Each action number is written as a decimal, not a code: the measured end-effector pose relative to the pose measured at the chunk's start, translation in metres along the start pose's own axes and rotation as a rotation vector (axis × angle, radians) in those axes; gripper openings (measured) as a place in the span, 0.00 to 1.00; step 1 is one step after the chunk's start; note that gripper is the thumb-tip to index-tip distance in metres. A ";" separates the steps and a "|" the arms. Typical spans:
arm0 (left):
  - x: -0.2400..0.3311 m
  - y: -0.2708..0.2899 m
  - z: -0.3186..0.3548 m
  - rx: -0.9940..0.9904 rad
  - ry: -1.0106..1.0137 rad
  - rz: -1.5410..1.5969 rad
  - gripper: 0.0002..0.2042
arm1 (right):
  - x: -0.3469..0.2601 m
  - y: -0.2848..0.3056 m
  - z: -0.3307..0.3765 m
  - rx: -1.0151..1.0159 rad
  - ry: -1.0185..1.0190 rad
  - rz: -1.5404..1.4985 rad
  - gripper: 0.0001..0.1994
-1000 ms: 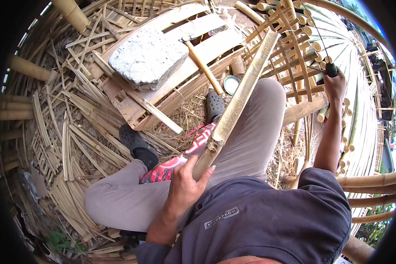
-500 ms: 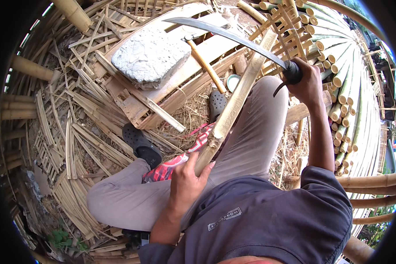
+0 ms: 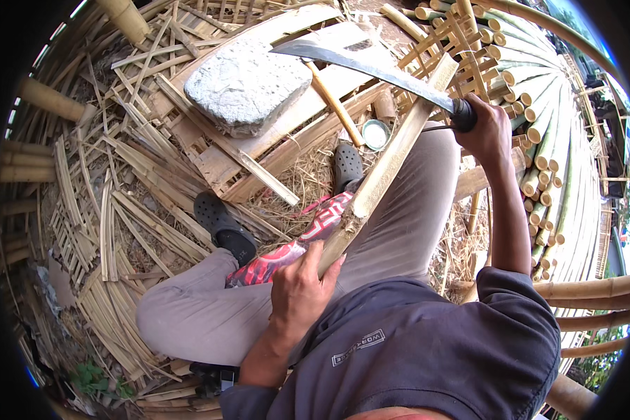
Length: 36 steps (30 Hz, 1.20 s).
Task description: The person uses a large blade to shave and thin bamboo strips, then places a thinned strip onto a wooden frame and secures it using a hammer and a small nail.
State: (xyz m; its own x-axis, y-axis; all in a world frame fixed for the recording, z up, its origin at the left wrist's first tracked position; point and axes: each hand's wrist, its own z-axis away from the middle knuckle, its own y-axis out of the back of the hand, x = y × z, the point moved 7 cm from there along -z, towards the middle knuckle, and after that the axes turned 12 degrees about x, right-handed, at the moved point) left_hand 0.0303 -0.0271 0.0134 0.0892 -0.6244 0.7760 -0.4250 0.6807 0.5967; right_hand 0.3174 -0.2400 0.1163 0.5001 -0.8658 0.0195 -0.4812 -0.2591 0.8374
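Note:
My left hand (image 3: 303,283) is closed around the near end of a split bamboo piece (image 3: 385,171), which slants up and to the right across my thigh. Its pale inner side faces up, and a node shows near my fingers. In my right hand (image 3: 486,129) is the dark handle of a long curved machete (image 3: 371,68), gripped with the fingers wrapped round. The blade points left and crosses the bamboo near its far end; whether it touches there I cannot tell. A dark strap or cord hangs beside the handle. Beneath the bamboo lies a red and white patterned cloth or sack (image 3: 280,259).
A large whitish stone block (image 3: 248,87) rests on wooden planks (image 3: 280,150) ahead. Beside it leans a wooden-handled hammer (image 3: 334,105), near a small round container (image 3: 376,134). Bamboo strips (image 3: 133,203) litter the ground at left. Stacked bamboo poles (image 3: 542,154) fill the right.
The bamboo's far end has shifted slightly right. The machete has dropped a little and moved slightly right at its tip. Both hands keep their grip.

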 end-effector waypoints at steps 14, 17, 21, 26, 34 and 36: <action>-0.007 0.012 0.003 -0.010 0.129 0.022 0.15 | 0.214 0.066 -0.018 -0.067 -0.623 0.556 0.21; -0.012 0.007 -0.002 -0.003 0.201 0.047 0.14 | 0.223 0.058 -0.004 0.023 -0.612 0.404 0.21; -0.006 -0.001 -0.008 -0.018 0.236 0.245 0.14 | 0.212 0.030 0.010 0.022 -0.584 0.150 0.21; -0.018 -0.010 -0.008 -0.103 0.346 0.384 0.14 | 0.141 0.004 0.015 0.071 -0.419 -0.253 0.16; -0.036 -0.019 -0.004 0.047 0.351 0.533 0.12 | 0.005 -0.021 0.027 -0.062 -0.505 -0.974 0.10; -0.033 -0.020 -0.007 0.057 0.344 0.570 0.12 | -0.016 -0.028 0.034 -0.083 -0.484 -0.929 0.12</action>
State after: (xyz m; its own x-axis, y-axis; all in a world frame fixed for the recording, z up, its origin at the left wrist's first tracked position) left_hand 0.0420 -0.0179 -0.0231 0.1153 -0.0087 0.9933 -0.5367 0.8409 0.0697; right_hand 0.2983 -0.2338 0.0740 0.2973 -0.4251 -0.8549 0.0040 -0.8948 0.4464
